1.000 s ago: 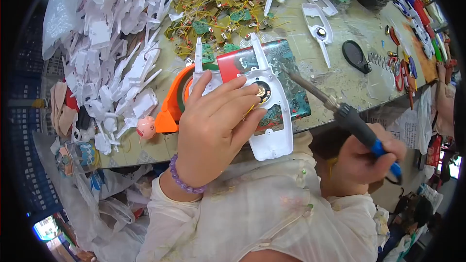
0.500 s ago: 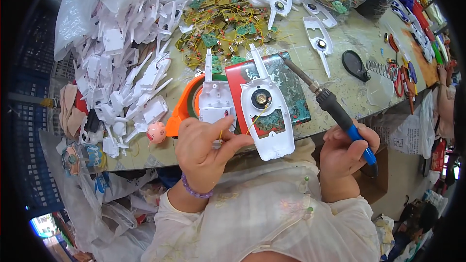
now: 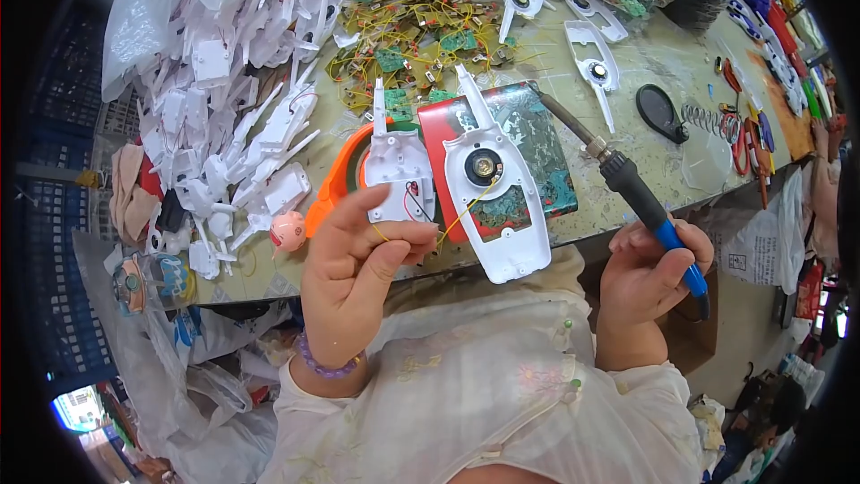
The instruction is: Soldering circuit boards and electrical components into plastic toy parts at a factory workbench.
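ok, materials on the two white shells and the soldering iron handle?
White shells: likely moulded plastic, smooth matt-to-satin white, with ribs and screw posts visible inside. Soldering iron: bare metal shaft, black handle that looks like plastic or rubber, and a blue grip section where the right hand holds it. The left hand steadies the smaller shell.

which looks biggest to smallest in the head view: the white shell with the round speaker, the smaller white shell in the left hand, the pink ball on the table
1. white shell with the round speaker
2. smaller white shell, held by the left hand
3. pink ball

The shells lie nearer the camera, but the gaps look plain.
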Action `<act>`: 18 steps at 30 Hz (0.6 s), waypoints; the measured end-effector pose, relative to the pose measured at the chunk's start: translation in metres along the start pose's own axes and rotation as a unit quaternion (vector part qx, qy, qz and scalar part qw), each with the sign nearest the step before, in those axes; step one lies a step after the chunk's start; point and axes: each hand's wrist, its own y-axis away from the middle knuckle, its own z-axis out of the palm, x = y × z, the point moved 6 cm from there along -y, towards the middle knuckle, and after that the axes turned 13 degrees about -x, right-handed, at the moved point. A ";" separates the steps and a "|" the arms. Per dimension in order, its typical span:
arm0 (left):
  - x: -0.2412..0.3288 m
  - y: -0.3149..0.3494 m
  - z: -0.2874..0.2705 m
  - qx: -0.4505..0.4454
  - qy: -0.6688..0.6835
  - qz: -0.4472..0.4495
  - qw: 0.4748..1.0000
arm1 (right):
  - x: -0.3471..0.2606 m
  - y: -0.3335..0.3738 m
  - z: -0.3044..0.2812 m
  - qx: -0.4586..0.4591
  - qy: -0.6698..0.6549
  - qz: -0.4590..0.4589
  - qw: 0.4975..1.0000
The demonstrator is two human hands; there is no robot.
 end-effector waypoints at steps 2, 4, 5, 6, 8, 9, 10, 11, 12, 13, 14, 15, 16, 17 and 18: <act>-0.004 -0.002 -0.001 -0.004 0.023 0.017 1.000 | 0.000 0.002 -0.001 -0.002 -0.004 -0.002 1.000; -0.006 -0.004 0.001 -0.008 0.044 0.035 0.998 | 0.000 0.002 -0.002 -0.003 -0.010 -0.006 1.000; -0.006 -0.005 0.001 0.005 -0.016 0.032 0.999 | 0.000 0.002 -0.002 -0.008 -0.012 -0.010 1.000; -0.005 -0.006 0.001 0.018 -0.077 0.029 0.996 | 0.000 0.002 -0.001 -0.014 -0.015 -0.014 1.000; -0.002 -0.012 0.001 0.007 -0.181 0.069 0.981 | -0.001 0.002 -0.003 -0.011 -0.012 -0.018 1.000; 0.003 -0.013 0.005 -0.004 -0.282 0.108 0.953 | -0.001 0.002 -0.003 -0.012 -0.015 -0.015 1.000; 0.004 -0.015 0.011 -0.005 -0.283 0.108 0.953 | -0.002 0.001 -0.003 -0.013 -0.018 -0.012 1.000; 0.002 -0.018 0.013 0.045 -0.204 0.079 0.975 | -0.001 0.002 -0.004 -0.012 -0.018 -0.011 1.000; -0.003 -0.019 0.012 0.094 -0.123 0.050 0.987 | 0.000 0.001 -0.005 -0.020 -0.023 -0.009 1.000; -0.002 -0.020 0.010 0.094 -0.125 0.049 0.987 | 0.000 0.002 -0.005 -0.028 -0.027 -0.007 0.999; 0.000 -0.024 0.011 0.047 -0.178 0.047 0.982 | 0.001 0.001 -0.006 -0.026 -0.027 -0.007 0.999; 0.002 -0.028 0.013 0.000 -0.230 0.044 0.972 | 0.001 0.001 -0.007 -0.029 -0.026 -0.005 0.999; 0.002 -0.030 0.011 -0.001 -0.231 0.044 0.972 | 0.001 0.001 -0.008 -0.032 -0.025 -0.004 0.999; 0.002 -0.032 0.013 -0.040 -0.226 0.063 0.971 | 0.001 0.001 -0.009 -0.031 -0.026 -0.004 0.999; 0.003 -0.034 0.016 -0.078 -0.220 0.082 0.969 | 0.002 0.001 -0.010 -0.032 -0.025 -0.002 0.999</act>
